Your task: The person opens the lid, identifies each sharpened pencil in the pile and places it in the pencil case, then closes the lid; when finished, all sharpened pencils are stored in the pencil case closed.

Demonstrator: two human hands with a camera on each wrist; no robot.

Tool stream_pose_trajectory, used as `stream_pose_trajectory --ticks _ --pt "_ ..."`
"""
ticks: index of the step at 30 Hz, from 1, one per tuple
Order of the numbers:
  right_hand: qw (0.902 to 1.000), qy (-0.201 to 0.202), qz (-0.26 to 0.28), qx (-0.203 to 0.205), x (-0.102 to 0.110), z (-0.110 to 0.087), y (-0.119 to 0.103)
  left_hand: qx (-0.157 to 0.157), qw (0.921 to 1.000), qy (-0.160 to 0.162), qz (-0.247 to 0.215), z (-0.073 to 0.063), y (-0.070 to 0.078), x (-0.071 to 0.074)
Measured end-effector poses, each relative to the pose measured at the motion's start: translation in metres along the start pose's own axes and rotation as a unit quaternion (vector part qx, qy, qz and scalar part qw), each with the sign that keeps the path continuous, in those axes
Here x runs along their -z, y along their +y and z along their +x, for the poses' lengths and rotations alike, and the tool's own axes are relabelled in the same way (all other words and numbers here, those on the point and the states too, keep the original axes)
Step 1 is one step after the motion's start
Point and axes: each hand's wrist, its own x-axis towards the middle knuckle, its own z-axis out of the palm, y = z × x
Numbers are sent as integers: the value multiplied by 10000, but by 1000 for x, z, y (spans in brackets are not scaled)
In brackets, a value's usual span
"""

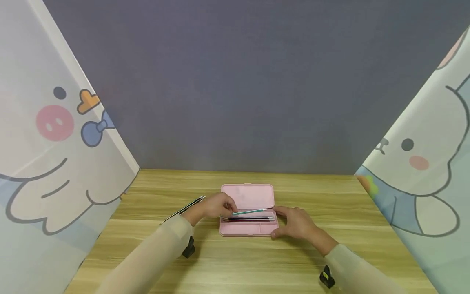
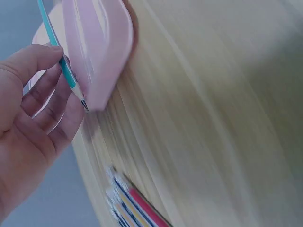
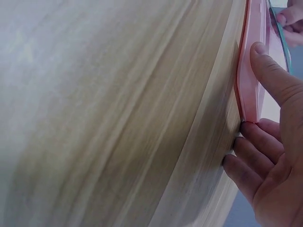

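The teal pencil (image 1: 251, 211) is in the air above the long rear compartment of the pink pencil case (image 1: 238, 230), a little slanted. My left hand (image 1: 216, 205) pinches it between thumb and fingers. In the head view my fingers cover its sharpened end; the left wrist view shows this end well, with pale bare wood and a dark point, near a corner of the case. I cannot tell if the pencil touches the case.

The case lies open on the wooden table (image 1: 264, 265), its lid (image 1: 247, 197) laid back on the far side. Only the head view lets me see inside: dark pencils (image 1: 246, 219) lie side by side in the long compartment, and a small divided compartment is at the front right.

My right hand (image 1: 296, 222) holds the right end of the case, thumb on the front side and index finger toward the back. The right wrist view shows the thumb laid along the pink wall, the other fingers bent at the end.

Left of the case some loose pencils (image 1: 187, 207) lie together. From the head they look only dark and thin; the left wrist view gives their red, yellow and blue stripes.
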Motion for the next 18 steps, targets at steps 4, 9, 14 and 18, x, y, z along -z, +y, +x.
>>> stream_pose_trajectory --ticks 4,9,14,18 --pt "10000 -1 -24 -5 -2 2 0 -72 9997 -78 211 14 6 -10" --pt "10000 21 -8 2 -4 2 2 1 9986 5 536 20 16 -19" --pt "10000 41 -2 -24 -3 0 3 104 9953 93 958 23 17 -27" --pt "10000 51 -3 -15 -3 -1 4 193 9949 171 979 23 14 -31"
